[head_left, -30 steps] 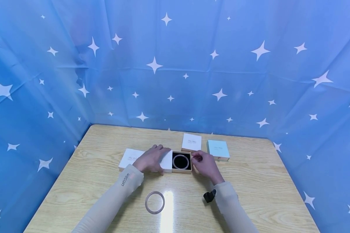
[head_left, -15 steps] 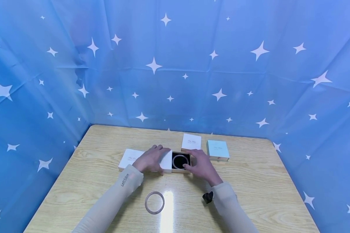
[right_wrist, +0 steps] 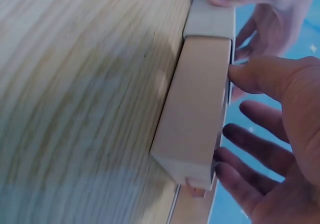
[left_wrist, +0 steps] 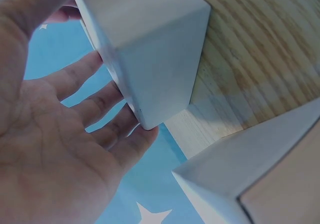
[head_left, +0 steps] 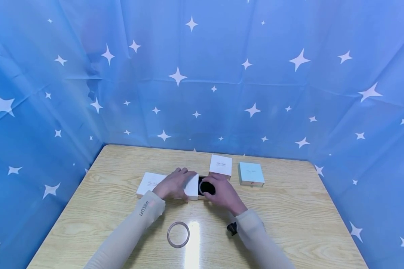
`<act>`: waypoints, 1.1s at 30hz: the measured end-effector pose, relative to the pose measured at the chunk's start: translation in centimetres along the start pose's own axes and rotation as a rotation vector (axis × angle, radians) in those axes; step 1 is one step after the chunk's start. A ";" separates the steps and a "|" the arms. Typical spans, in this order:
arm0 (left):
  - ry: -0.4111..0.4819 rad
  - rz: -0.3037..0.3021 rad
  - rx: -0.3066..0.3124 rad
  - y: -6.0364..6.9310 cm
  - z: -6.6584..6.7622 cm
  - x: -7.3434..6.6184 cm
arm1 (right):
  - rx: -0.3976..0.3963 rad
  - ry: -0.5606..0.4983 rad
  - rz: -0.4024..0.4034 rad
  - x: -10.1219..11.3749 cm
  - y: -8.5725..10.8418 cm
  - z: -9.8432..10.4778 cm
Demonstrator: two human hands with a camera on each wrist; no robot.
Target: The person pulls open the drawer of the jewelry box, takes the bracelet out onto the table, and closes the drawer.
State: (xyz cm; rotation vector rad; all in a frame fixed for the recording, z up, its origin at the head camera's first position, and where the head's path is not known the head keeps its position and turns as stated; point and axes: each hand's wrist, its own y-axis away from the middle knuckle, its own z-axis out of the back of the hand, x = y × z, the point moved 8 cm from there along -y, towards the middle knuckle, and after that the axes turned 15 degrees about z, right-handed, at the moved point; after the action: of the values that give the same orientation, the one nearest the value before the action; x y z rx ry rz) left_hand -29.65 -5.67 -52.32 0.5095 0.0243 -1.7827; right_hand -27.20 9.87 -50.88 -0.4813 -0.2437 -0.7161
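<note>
Star-print blue curtain (head_left: 208,97) backs a table (head_left: 303,209) where a person's left hand (head_left: 173,184) grips a white box (head_left: 192,186) and the nearer right hand (head_left: 223,193) curls over the bangle (head_left: 200,187) inside the box's rightward-jutting drawer (right_wrist: 196,101), between the 2 hands, though whether that hand pinches it cannot be told.

there are four boxes (head_left: 251,172), two rings (head_left: 168,234) and one table (head_left: 289,209).
</note>
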 end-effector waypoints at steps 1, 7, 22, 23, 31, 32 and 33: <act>-0.003 0.000 0.001 0.0 0.0 0.0 | 0.002 0.006 0.006 0.2 -0.2 -0.1; -0.008 0.000 -0.001 -0.1 0.0 0.1 | 0.050 0.020 -0.036 0.5 -1.0 -0.6; 0.000 0.002 -0.003 0.0 0.1 0.0 | 0.189 0.086 -0.153 0.1 -2.3 -1.2; -0.002 0.002 -0.003 0.0 0.0 0.0 | 0.197 0.094 -0.150 0.1 -2.4 -1.3; -0.013 -0.002 -0.011 -0.2 -0.2 0.2 | 0.200 0.110 -0.134 0.1 -2.6 -1.3; -0.014 -0.003 -0.010 -0.2 -0.2 0.1 | 0.198 0.110 -0.130 0.0 -2.6 -1.3; -0.016 -0.003 -0.009 -0.2 -0.2 0.1 | 0.198 0.111 -0.127 0.0 -2.5 -1.4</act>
State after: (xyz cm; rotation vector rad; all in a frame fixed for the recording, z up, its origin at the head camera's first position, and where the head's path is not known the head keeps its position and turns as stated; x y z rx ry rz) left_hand -29.79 -5.67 -52.61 0.4896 0.0220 -1.7888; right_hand -28.83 7.53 -51.19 -0.2379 -0.2396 -0.8312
